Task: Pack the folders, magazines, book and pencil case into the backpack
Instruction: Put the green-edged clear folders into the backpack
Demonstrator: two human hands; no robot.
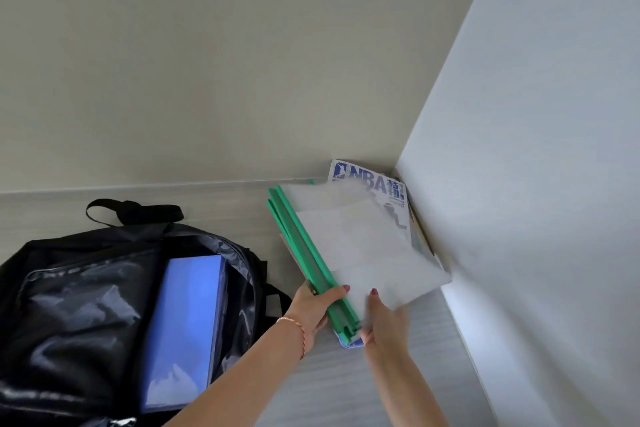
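Observation:
A black backpack (79,302) lies open on the desk at the left, with a blue folder (183,326) standing inside it. To its right, clear folders with green spines (367,253) are lifted at an angle. My left hand (317,305) grips their green spine edge near the bottom. My right hand (381,315) holds the clear sheets beside it. An NBA magazine (374,184) lies under the folders in the corner. A small blue item (349,341) peeks out below the hands; what it is cannot be told.
The grey wood-grain desk (311,388) meets a beige wall behind and a white side panel (536,184) on the right, forming a tight corner. The backpack's handle loop (135,210) lies toward the wall.

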